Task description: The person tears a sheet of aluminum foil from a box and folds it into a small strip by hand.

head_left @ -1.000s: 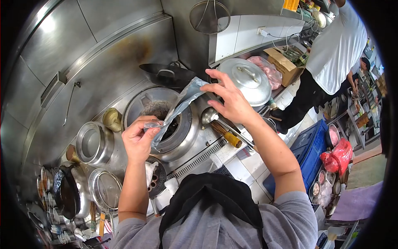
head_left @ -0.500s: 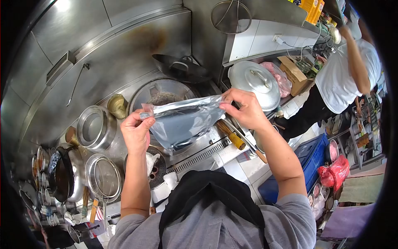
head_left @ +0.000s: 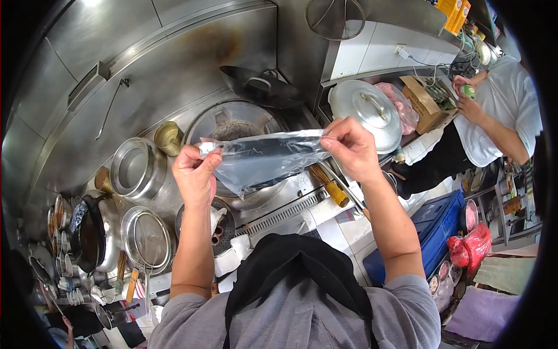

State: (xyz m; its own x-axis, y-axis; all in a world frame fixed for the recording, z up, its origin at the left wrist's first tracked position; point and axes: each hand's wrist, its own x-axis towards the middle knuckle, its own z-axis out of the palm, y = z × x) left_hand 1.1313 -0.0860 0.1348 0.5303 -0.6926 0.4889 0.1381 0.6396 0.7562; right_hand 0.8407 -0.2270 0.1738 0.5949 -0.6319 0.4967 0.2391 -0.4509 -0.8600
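A clear plastic bag (head_left: 261, 161) is stretched sideways between my two hands, its top edge nearly level and its body hanging down. My left hand (head_left: 196, 168) pinches the left corner between thumb and fingers. At the other corner, my right hand (head_left: 353, 148) grips the bag's edge with thumb and forefinger. Through the film I see part of the stove ring (head_left: 232, 125) behind it. Both hands are held up over the cooking counter, and the bag looks flat.
A black wok (head_left: 261, 87) leans against the back wall. Steel pots (head_left: 135, 168) and a mesh strainer (head_left: 146, 238) stand on the left. On the right are a lidded aluminium pot (head_left: 366, 113), a bamboo brush (head_left: 331, 189) and a blue bin (head_left: 415, 232). Another person (head_left: 494, 116) stands at the far right.
The bag stays held at both corners, its hanging part now shallower. The view has shifted slightly. The other person's hands have come down in front of the body, holding a small green-and-white item.
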